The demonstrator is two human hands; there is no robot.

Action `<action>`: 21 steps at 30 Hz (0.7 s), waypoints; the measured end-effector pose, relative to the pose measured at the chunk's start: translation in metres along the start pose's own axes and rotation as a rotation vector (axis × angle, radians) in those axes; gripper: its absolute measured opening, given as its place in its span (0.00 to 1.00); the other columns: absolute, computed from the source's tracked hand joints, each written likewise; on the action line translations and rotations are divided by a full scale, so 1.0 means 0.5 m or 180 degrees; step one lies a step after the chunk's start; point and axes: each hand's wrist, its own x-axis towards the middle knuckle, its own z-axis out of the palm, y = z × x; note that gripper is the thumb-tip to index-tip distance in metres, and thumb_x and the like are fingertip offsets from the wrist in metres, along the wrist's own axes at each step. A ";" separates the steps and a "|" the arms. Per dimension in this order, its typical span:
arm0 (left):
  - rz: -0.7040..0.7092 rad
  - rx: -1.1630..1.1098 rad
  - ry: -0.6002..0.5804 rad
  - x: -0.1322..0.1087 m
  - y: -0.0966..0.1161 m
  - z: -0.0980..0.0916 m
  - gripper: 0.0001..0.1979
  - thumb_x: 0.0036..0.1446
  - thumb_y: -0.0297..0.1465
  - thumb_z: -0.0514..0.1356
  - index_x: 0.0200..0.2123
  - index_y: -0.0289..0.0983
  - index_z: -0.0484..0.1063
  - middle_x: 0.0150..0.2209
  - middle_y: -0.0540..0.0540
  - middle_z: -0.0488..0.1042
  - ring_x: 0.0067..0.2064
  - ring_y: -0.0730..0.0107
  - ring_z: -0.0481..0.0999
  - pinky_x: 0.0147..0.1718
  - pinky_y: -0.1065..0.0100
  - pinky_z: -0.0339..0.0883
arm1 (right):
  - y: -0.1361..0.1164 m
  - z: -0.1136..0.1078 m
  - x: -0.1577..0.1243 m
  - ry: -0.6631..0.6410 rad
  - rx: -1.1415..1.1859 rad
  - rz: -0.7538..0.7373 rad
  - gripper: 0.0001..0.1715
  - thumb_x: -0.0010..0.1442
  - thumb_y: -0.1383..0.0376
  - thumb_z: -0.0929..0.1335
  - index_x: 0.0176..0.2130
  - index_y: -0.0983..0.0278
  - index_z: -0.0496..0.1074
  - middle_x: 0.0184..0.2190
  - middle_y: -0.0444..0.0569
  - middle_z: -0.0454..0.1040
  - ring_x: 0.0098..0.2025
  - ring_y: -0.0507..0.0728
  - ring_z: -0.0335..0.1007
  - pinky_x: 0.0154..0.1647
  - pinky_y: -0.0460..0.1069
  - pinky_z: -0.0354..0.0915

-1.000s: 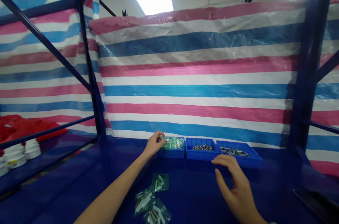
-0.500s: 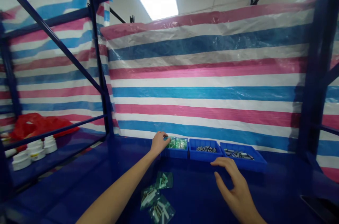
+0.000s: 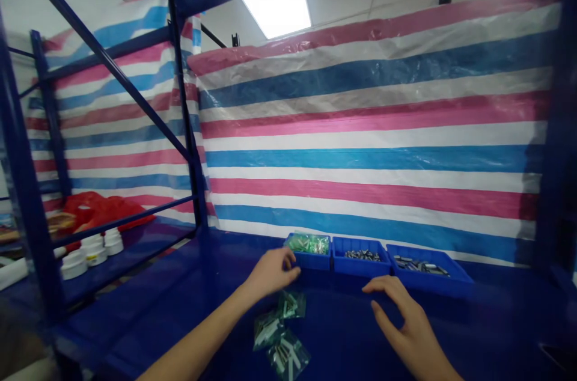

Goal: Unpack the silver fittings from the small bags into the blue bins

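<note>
Left hand [image 3: 271, 273]: drawn back from packets [image 3: 309, 243] in left bin [image 3: 314, 261] — that reach ended; fingers curled, contents cannot be told. Right hand [image 3: 408, 321] — empty, fingers apart. Bags [image 3: 285, 343], three: on desk [image 3: 225, 264].

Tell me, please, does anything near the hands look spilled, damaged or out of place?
I see nothing spilled or damaged: the metallic parts lie inside their blue bins. Only the three clear plastic bags look slightly untidy, lying clustered at different angles.
</note>
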 end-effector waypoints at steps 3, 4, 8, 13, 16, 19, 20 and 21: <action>0.0039 0.0010 -0.0337 -0.063 0.005 0.017 0.19 0.39 0.38 0.68 0.36 0.36 0.74 0.40 0.42 0.73 0.42 0.54 0.73 0.41 0.61 0.66 | -0.009 0.001 -0.001 -0.0130 0.0088 -0.0039 0.09 0.60 0.67 0.62 0.39 0.60 0.70 0.37 0.49 0.74 0.43 0.60 0.71 0.44 0.53 0.68; 0.0027 0.0005 -0.0380 -0.071 0.008 0.023 0.18 0.38 0.36 0.68 0.35 0.36 0.74 0.40 0.41 0.73 0.43 0.52 0.73 0.42 0.60 0.65 | -0.010 0.003 -0.002 -0.0177 0.0130 -0.0035 0.09 0.59 0.67 0.63 0.38 0.60 0.71 0.37 0.49 0.73 0.43 0.60 0.71 0.44 0.54 0.68; 0.0076 -0.0190 -0.0387 -0.055 0.042 0.046 0.11 0.44 0.27 0.63 0.35 0.36 0.71 0.36 0.43 0.72 0.39 0.54 0.72 0.39 0.59 0.64 | -0.007 0.011 -0.004 -0.0288 0.0394 0.0294 0.08 0.58 0.66 0.64 0.38 0.60 0.72 0.38 0.50 0.74 0.43 0.61 0.70 0.46 0.57 0.66; 0.0381 -0.0931 -0.0425 -0.028 0.139 0.071 0.09 0.50 0.25 0.58 0.38 0.38 0.69 0.37 0.47 0.72 0.37 0.64 0.72 0.36 0.67 0.64 | 0.002 0.028 -0.003 -0.0287 0.1659 0.1602 0.20 0.52 0.62 0.70 0.45 0.62 0.70 0.38 0.50 0.73 0.39 0.58 0.71 0.39 0.53 0.68; 0.0222 -0.2166 -0.0743 -0.037 0.184 0.086 0.09 0.51 0.29 0.61 0.38 0.37 0.71 0.32 0.48 0.72 0.33 0.67 0.72 0.32 0.69 0.65 | 0.002 0.030 0.003 -0.0456 0.2494 0.2196 0.19 0.51 0.57 0.72 0.40 0.65 0.71 0.32 0.48 0.74 0.31 0.55 0.71 0.31 0.48 0.66; -0.0343 -0.3458 -0.0702 -0.052 0.197 0.099 0.14 0.47 0.31 0.65 0.40 0.37 0.72 0.33 0.48 0.72 0.32 0.69 0.73 0.34 0.68 0.65 | -0.005 0.023 0.013 -0.0288 0.2677 0.2375 0.17 0.48 0.55 0.74 0.30 0.66 0.72 0.22 0.43 0.70 0.23 0.50 0.65 0.24 0.45 0.61; -0.0512 -0.3752 -0.0636 -0.056 0.196 0.103 0.17 0.46 0.31 0.66 0.41 0.37 0.72 0.34 0.48 0.72 0.32 0.70 0.73 0.34 0.67 0.66 | -0.010 0.018 0.016 -0.0223 0.2706 0.2398 0.17 0.47 0.55 0.75 0.28 0.66 0.71 0.20 0.42 0.69 0.21 0.50 0.63 0.23 0.45 0.60; -0.0637 -0.3991 -0.0579 -0.059 0.194 0.106 0.19 0.44 0.30 0.68 0.42 0.37 0.72 0.34 0.49 0.72 0.32 0.70 0.73 0.35 0.67 0.66 | -0.016 0.014 0.020 -0.0203 0.2763 0.2434 0.18 0.46 0.56 0.75 0.28 0.66 0.71 0.19 0.42 0.68 0.21 0.49 0.62 0.23 0.45 0.59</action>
